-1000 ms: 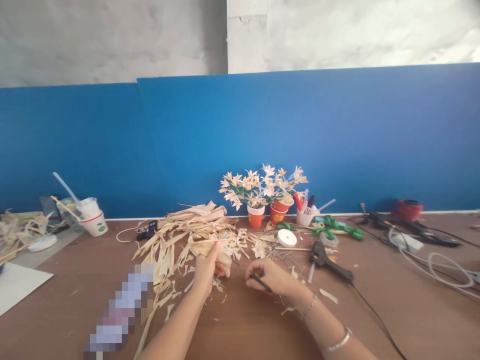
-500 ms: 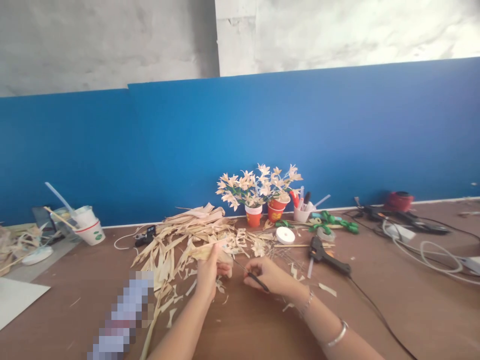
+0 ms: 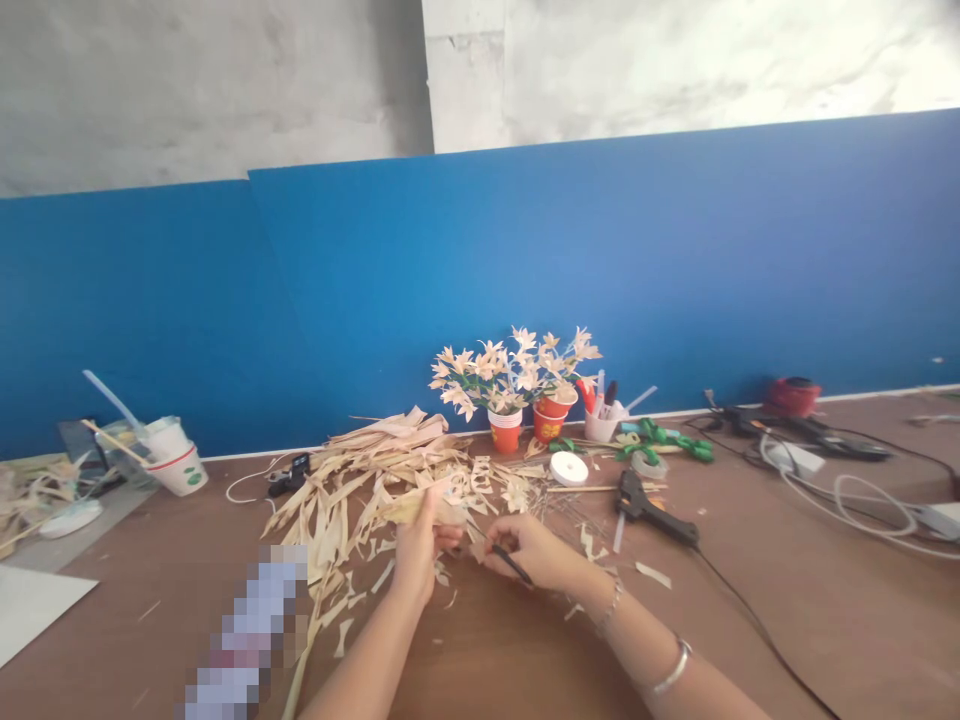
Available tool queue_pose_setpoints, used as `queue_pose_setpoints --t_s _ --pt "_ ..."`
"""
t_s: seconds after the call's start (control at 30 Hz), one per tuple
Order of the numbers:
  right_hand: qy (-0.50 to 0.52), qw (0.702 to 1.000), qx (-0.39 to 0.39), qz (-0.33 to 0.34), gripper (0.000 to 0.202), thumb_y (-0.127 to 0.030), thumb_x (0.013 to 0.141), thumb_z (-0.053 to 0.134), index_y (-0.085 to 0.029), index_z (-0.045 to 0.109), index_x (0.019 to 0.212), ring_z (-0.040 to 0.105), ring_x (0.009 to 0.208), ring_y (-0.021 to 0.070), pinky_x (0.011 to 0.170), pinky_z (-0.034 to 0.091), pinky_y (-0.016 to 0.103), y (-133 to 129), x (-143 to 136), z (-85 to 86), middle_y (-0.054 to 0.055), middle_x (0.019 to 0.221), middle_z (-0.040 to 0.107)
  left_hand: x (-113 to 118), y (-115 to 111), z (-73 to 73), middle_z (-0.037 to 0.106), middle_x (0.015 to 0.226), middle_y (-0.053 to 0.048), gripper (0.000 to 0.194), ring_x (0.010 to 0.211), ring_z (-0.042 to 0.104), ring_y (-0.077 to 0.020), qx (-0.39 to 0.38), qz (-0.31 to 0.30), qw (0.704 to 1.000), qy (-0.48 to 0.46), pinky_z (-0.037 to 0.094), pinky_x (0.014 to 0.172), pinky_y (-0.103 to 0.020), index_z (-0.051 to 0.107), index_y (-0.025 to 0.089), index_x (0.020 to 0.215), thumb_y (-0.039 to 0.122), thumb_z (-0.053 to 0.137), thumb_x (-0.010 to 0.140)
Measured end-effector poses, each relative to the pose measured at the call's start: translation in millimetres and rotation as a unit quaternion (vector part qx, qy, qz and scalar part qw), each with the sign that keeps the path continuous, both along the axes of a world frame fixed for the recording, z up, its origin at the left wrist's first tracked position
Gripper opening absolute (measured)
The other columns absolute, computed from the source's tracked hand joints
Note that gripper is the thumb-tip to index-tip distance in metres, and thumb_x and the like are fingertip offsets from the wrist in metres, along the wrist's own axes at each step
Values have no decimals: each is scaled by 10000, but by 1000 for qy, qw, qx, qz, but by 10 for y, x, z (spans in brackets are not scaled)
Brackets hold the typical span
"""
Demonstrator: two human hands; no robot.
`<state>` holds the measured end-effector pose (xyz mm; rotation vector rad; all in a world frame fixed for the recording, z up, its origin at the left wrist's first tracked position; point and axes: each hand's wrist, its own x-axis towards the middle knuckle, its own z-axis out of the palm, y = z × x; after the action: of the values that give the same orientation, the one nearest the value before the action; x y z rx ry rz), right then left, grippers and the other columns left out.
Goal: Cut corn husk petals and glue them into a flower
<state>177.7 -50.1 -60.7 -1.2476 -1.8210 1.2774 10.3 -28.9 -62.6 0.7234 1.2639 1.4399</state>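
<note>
My left hand [image 3: 420, 545] pinches a pale dried corn husk [image 3: 405, 508] between thumb and fingers, just above the table. In my right hand [image 3: 529, 550] are scissors [image 3: 511, 566] with dark handles, their blades pointing left toward the husk; whether the blades touch it I cannot tell. Behind my left hand spreads a heap of dried husks [image 3: 375, 455], with cut scraps [image 3: 382, 575] scattered around. Past both hands stand red paper cups [image 3: 505, 437] holding pale husk flowers [image 3: 517, 370] on green stems.
A black glue gun [image 3: 652, 512] lies right of my right hand, its cord running toward me. Behind it are a white tape roll [image 3: 569, 468] and green ribbon [image 3: 660, 440]. White cables [image 3: 862, 500] lie far right. A white cup [image 3: 180, 472] stands left. A blue panel [image 3: 375, 270] closes the back.
The view has shifted slightly. My right hand with the scissors has moved a little left, closer to the left hand, which keeps its hold on the husk.
</note>
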Motion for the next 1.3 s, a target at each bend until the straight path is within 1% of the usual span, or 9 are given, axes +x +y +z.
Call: queue_pose_setpoints --t_s 0.1,0.17,0.27,0.37,0.57,0.7,0.83,0.97,1.3 --pt "-20 999 -44 16 185 -309 698 646 -142 623 773 429 340 60 326 298 153 -26 74 92 -59 467 523 -40 8 11 584 423 -1 447 358 550 -123 -12 -23 1000 -2 402 354 -193 644 107 722 539 703 623" --pt "-24 995 -85 44 187 -307 697 647 -147 624 790 437 341 58 321 298 145 -44 169 176 -61 476 533 -84 22 11 523 353 15 446 306 481 -97 -5 -23 999 24 353 331 -184 598 122 578 555 700 611" --pt "-4 991 -113 74 179 -299 689 656 -144 614 766 420 339 44 335 303 137 -55 313 280 -71 457 517 -143 46 -1 452 310 41 464 275 388 -58 9 -21 998 60 267 311 -166 513 148 473 552 701 604" --pt "10 990 -117 79 173 -280 683 654 -139 616 775 418 338 43 346 320 139 -45 374 298 -75 448 514 -162 52 -16 455 330 45 452 282 367 -49 13 -40 995 89 225 306 -160 506 152 483 540 708 600" --pt "4 986 -143 83 194 -280 659 668 -138 623 784 423 340 43 327 308 136 -19 337 194 -74 457 521 -119 23 4 425 306 48 439 268 341 -46 11 -64 988 144 195 302 -161 496 158 474 516 684 645" --pt "6 986 -146 87 190 -276 661 664 -137 620 784 420 332 40 322 302 133 -15 336 182 -75 459 519 -108 25 14 447 320 48 411 271 345 -50 2 -83 986 142 189 300 -164 529 156 519 514 701 624" --pt "2 986 -142 88 182 -270 671 656 -132 630 786 427 338 37 329 308 128 -27 329 200 -70 464 520 -113 28 -7 451 320 48 403 256 326 -46 -11 -132 980 146 160 290 -167 550 155 546 521 700 626" --pt "4 986 -144 83 167 -256 669 652 -130 635 778 414 339 35 333 307 130 -36 322 199 -71 463 516 -120 19 -16 479 347 42 405 257 324 -37 -10 -166 979 121 160 284 -159 579 145 587 531 690 636" --pt "9 986 -146 83 191 -283 672 661 -132 621 781 412 331 34 321 263 132 -31 311 185 -74 461 520 -104 12 -13 494 356 29 444 261 350 -37 1 -143 983 116 170 280 -153 554 137 531 548 686 634"
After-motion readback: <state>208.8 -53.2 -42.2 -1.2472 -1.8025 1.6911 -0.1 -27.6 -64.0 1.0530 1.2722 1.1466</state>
